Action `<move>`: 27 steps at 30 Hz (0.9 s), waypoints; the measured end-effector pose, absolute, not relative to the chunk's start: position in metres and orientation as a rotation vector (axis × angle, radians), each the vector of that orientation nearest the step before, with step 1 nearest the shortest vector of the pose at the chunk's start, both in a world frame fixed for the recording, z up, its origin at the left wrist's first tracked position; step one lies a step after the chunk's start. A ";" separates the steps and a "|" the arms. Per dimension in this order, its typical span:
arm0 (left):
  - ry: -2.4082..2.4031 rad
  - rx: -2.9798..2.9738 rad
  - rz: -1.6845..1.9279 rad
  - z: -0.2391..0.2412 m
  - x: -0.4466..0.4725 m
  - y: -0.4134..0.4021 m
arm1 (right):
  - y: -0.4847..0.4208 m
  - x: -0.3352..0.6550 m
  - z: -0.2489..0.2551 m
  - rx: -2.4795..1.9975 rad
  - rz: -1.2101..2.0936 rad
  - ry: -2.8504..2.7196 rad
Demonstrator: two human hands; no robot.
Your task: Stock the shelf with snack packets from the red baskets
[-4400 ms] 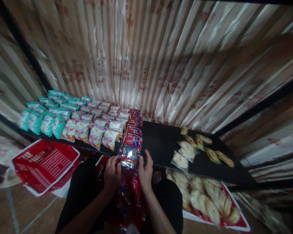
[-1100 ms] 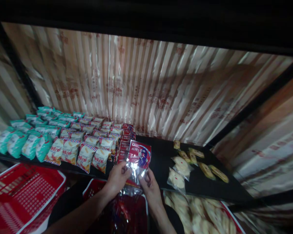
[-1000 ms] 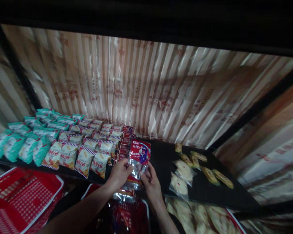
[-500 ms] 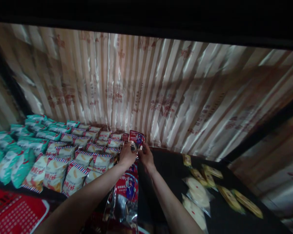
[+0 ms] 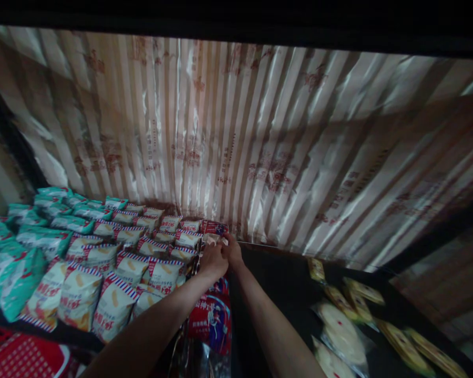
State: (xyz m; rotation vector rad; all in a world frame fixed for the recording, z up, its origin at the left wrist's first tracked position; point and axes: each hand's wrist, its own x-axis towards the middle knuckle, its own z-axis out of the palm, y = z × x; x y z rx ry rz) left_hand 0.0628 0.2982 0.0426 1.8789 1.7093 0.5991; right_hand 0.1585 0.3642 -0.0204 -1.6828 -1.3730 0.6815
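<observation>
**Red packet pushed to the back of the shelf**

Half a second before, both hands held the red packet up above the row of red packets. Now it was lower, down at the far end of that row, right by the striped wall. So the packet looked nearly set in its place at the back of the shelf.

The left hand and the right hand were close together at the near edge of the packet. The fingers were curled around its lower edge, pinching it.

Left of the red row stood white packets with red and blue stripes, and past them green packets. Right of the red row lay round pale cakes in clear wrap.

The packets had red letters on them, but they were too blurry to read.
</observation>
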 end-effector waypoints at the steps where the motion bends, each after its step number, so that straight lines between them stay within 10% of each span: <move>1: 1.703 1.883 0.598 0.043 0.063 0.299 | 0.366 0.158 -0.020 -1.698 0.675 -1.382; 27: 1.675 1.807 0.574 0.046 0.068 0.287 | 0.342 0.165 -0.012 -1.731 0.553 -1.474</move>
